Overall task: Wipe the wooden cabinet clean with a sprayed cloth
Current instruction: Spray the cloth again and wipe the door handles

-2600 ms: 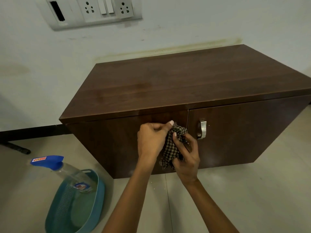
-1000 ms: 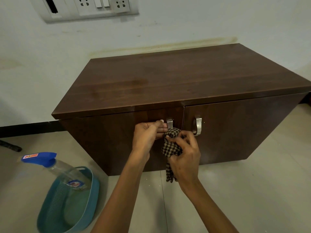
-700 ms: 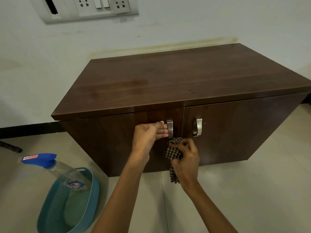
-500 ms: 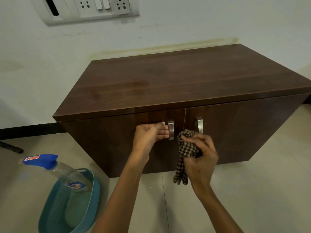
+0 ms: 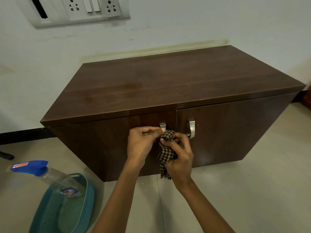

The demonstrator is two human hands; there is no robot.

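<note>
**A:** Pale painted wall [image 5: 185,27] at the back, beige tiled floor [image 5: 252,190] in front, black skirting strip [image 5: 21,135] between them. What's on the white switch panel [image 5: 75,10], up at the far left?

**B:** Two sockets, two rocker switches and one dark slot. No lettering I can read.

**A:** Against the wall is the dark brown wooden cabinet [image 5: 168,84]. I count two doors and two silver metal handles, the left handle [image 5: 162,126] and the right handle [image 5: 191,129].

**B:** Both hands are at the middle of the front. There's one checked brown-and-cream cloth [image 5: 166,153], bunched just below the left handle with its tail hanging down the door.

**A:** And the fingers?

**B:** The left hand [image 5: 141,145] has its fingers curled, with the thumb pinching the cloth's top edge. The right hand [image 5: 180,158] is wrapped round the bundle from the right.

**A:** Near left on the floor?

**B:** One teal plastic basket [image 5: 89,195] holding one clear spray bottle with a blue trigger head [image 5: 55,179], leaning left. It has a red-and-white sticker on the trigger and a blue-and-red label on the body, both too blurred to read.
</note>
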